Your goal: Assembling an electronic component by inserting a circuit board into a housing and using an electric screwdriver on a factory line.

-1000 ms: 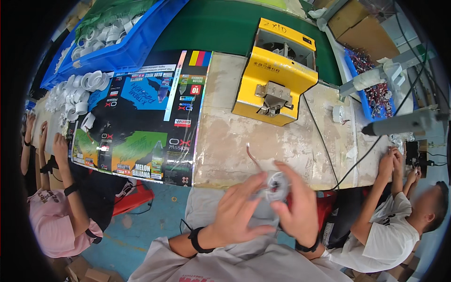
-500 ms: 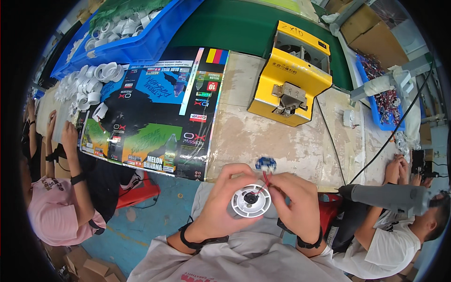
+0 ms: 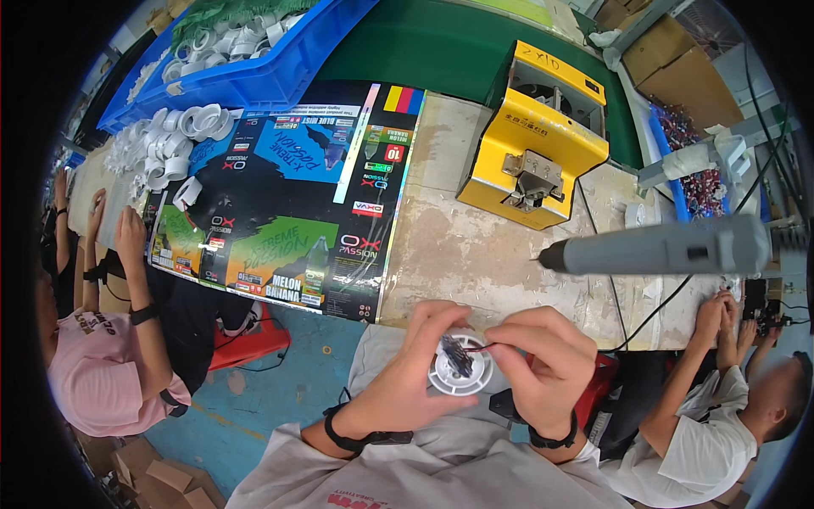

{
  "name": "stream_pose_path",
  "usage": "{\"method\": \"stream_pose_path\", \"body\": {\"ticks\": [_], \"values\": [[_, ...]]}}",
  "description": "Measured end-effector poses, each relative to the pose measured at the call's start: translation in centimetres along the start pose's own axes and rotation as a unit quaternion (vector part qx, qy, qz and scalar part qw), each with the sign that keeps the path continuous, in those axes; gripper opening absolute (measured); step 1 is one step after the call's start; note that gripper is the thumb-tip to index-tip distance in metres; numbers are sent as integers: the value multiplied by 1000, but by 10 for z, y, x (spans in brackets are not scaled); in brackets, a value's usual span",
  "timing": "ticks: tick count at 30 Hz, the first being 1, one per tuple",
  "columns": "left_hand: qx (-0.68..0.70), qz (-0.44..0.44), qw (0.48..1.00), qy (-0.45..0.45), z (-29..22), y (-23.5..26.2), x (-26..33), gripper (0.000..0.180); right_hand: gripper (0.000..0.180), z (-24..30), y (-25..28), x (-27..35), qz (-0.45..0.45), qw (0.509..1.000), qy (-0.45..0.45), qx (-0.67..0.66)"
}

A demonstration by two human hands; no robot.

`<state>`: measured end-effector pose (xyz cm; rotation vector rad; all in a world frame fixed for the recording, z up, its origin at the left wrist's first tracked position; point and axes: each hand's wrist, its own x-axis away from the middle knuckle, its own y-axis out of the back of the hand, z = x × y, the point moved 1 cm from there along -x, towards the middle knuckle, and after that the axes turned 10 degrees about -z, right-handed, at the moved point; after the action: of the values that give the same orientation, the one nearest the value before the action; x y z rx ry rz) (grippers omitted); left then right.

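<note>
Far left, white rings (image 3: 165, 153) heap up below the blue crate (image 3: 297, 61) in the upper left, and the printed sheet (image 3: 267, 199) runs toward centre. Now lower centre: the left hand (image 3: 398, 377) cups the white round housing (image 3: 476, 383), its rim facing up, a small dark circuit board (image 3: 458, 356) tilted over its opening. Just right, the right hand (image 3: 547, 365) pinches thin wires (image 3: 480, 346) between thumb and fingertips. Delicate stuff! A steady left grip and slack at the wires should spare the joints; guiding beats tugging here. Further right, a grey power driver (image 3: 661, 244) hangs in front.
</note>
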<state>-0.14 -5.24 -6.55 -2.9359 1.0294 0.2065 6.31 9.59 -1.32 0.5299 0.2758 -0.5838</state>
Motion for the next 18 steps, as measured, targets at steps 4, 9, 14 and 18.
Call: {"method": "stream_pose_path", "body": {"ticks": [4, 9, 14, 18], "values": [[-11, -65, 998, 6, 12, -2, 6, 70, 18, 8, 6, 1, 8, 998, -56, -16], [-33, 3, 999, 32, 10, -3, 6, 73, 14, -1, -8, -3, 54, 962, -190, -190], [286, 126, 942, 124, 14, 6, 12, 75, 14, -14, -4, -4, 28, 933, -224, -279], [-7, 27, 999, 27, 10, 4, 1, 75, 15, -8, -2, -2, 77, 942, -218, -243]]}}
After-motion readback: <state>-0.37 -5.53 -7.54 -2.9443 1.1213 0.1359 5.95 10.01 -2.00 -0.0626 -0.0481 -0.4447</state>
